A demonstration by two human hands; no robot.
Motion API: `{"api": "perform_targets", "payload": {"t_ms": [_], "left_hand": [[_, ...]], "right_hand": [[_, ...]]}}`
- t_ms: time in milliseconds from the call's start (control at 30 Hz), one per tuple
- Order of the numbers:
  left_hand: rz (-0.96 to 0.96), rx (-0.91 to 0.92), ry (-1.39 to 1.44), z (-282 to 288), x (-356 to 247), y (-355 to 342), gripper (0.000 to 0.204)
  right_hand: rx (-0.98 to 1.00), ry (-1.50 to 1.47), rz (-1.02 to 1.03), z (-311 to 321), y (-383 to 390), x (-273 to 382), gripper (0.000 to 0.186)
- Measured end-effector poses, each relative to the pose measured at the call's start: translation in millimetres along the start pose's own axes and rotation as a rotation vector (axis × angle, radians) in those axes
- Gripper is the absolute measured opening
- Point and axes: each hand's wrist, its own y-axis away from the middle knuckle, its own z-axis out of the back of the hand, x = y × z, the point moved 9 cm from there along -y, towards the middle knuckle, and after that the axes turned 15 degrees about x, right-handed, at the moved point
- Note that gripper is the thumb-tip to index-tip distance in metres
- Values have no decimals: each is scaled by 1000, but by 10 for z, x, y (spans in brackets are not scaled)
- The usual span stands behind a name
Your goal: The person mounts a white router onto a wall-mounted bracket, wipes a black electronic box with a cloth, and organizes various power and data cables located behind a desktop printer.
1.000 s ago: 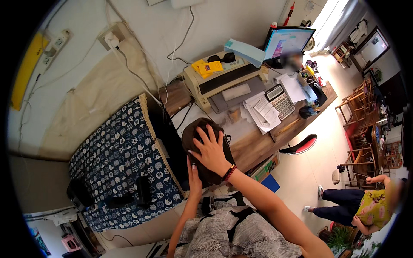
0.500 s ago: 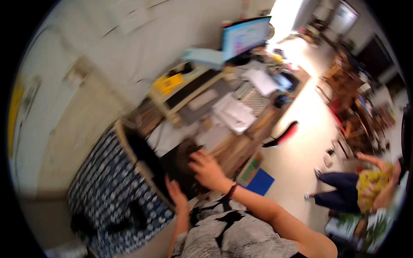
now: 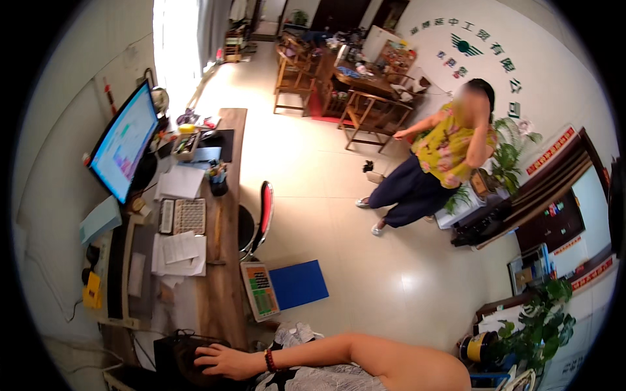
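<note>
My right hand (image 3: pixel 228 362) rests on a dark, black item (image 3: pixel 171 354) at the near end of the desk, low in the picture. Its fingers are stretched out and somewhat apart over the dark surface, and a beaded bracelet (image 3: pixel 270 360) circles the wrist. What kind of item lies under the fingers is too dark to make out. My left hand is outside the picture.
Along the left runs a wooden desk (image 3: pixel 225 287) with a monitor (image 3: pixel 124 143), a keyboard (image 3: pixel 182 216), papers (image 3: pixel 179 251) and a pen holder (image 3: pixel 218 179). Beside it stand a red-and-black chair (image 3: pixel 265 207) and a blue panel (image 3: pixel 300 285). Farther right, a person (image 3: pixel 443 146) stands near plants.
The view has swung to the right, toward the room and the standing person. My left hand and the patterned blue-and-white fabric have left the picture. My right hand stays at the dark item.
</note>
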Motion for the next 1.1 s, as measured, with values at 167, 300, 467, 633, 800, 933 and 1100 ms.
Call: {"api": "perform_targets", "payload": {"t_ms": [167, 300, 467, 633, 800, 933, 1100], "left_hand": [[-82, 41, -48, -149, 31, -184, 51], [-102, 69, -68, -273, 34, -242, 50], [-124, 87, -82, -384, 47, -300, 49], [-141, 105, -96, -444, 58, -348, 48], [-164, 118, -124, -464, 81, -356, 47], [-187, 137, -151, -532, 131, -301, 47], [-235, 75, -230, -254, 254, -328, 46]], "right_hand": [[-22, -44, 22, -58, -20, 5, 35], [-42, -50, 19, -103, -7, -53, 35], [-16, -76, 13, -96, -21, -90, 32], [7, -56, -15, -109, -41, -100, 32], [49, -91, -32, -31, -47, -13, 32], [3, -78, -23, -88, 19, -55, 30], [-34, -39, 17, -79, -30, -23, 33]]}}
